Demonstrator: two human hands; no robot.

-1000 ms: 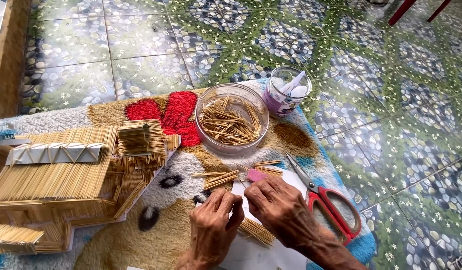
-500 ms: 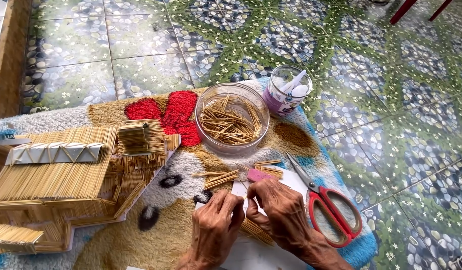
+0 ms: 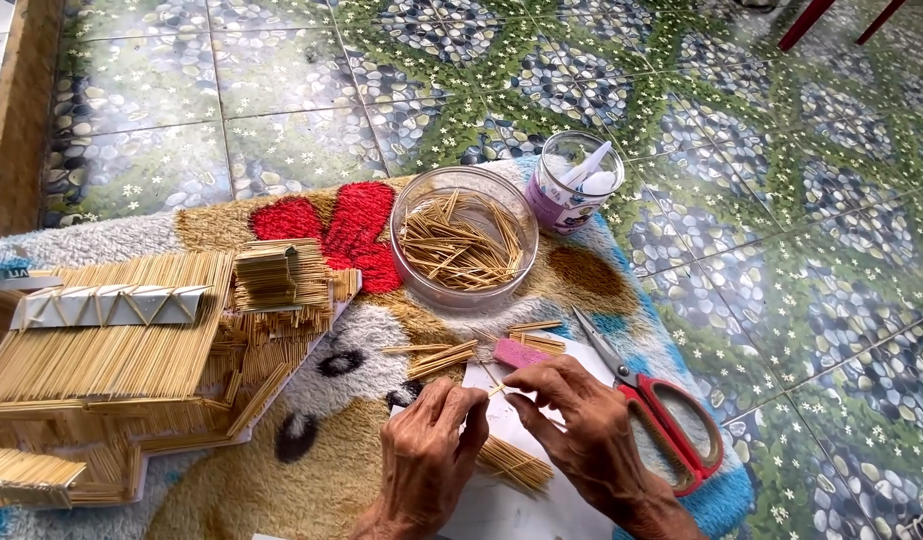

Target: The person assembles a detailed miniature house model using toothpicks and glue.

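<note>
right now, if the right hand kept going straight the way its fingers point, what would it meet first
The right hand points left, so it would probably first meet the left hand, whose fingertips nearly touch it over the white paper sheet.

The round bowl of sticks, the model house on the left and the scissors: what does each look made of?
The bowl looks like clear plastic or glass; its sticks show through the wall. The model house appears built of thin pale wooden sticks, matte, laid in rows, with a folded white paper strip on the roof. The scissors have grey, shiny metal blades and glossy red handles, probably plastic.
</note>
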